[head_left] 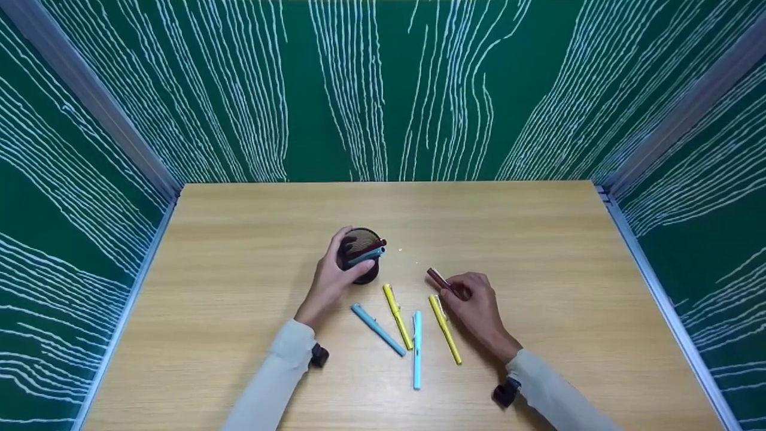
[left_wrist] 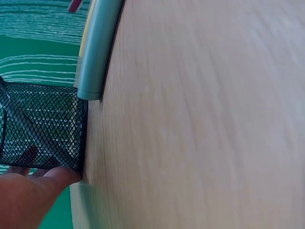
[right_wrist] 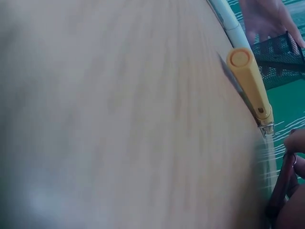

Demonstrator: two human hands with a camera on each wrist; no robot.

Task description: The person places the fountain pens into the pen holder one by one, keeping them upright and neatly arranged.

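Note:
My left hand grips a black mesh pen cup, fingers around its far side and thumb on the near side. Inside the cup lean a dark red pen and a blue pen. The left wrist view shows a slanted pen through the mesh wall. To the right, my right hand pinches another dark red pen just over the table. Close to that hand lies a yellow pen. In the right wrist view the held pen is partly hidden by the fingers.
Between the hands lie a second yellow pen, a blue pen and a light blue pen on the wooden table. Green walls with white wavy lines enclose the table at the back and sides.

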